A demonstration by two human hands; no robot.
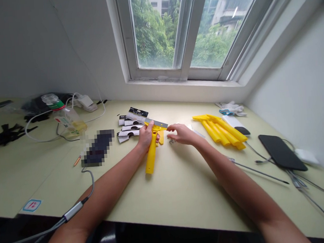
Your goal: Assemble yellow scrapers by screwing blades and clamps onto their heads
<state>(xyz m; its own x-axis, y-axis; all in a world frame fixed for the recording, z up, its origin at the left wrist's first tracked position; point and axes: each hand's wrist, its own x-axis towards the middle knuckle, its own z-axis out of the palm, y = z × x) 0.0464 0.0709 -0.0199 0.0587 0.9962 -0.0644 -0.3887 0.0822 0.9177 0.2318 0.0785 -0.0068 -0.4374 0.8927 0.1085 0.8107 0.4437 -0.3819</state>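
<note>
My left hand (145, 137) is wrapped round a yellow scraper (151, 157) near its head, the handle slanting down toward me. A flat grey metal blade (160, 124) lies across the head. At the blade's right end is my right hand (183, 134), its fingers bent and the thumb and index finger close together; whatever they pinch is too small to make out. Just beneath that hand lie several small metal screws (172, 141). A small yellow flat piece (161, 138) shows beside the left fingertips.
Stacked black-and-white blade packages (129, 133) lie behind my left hand. Several yellow scraper handles (223, 132) rest at right, near white gloves (231, 108) and a black phone-like device (282, 152). A bottle (67, 119), a pixelated dark object (98, 148) and cables occupy the left.
</note>
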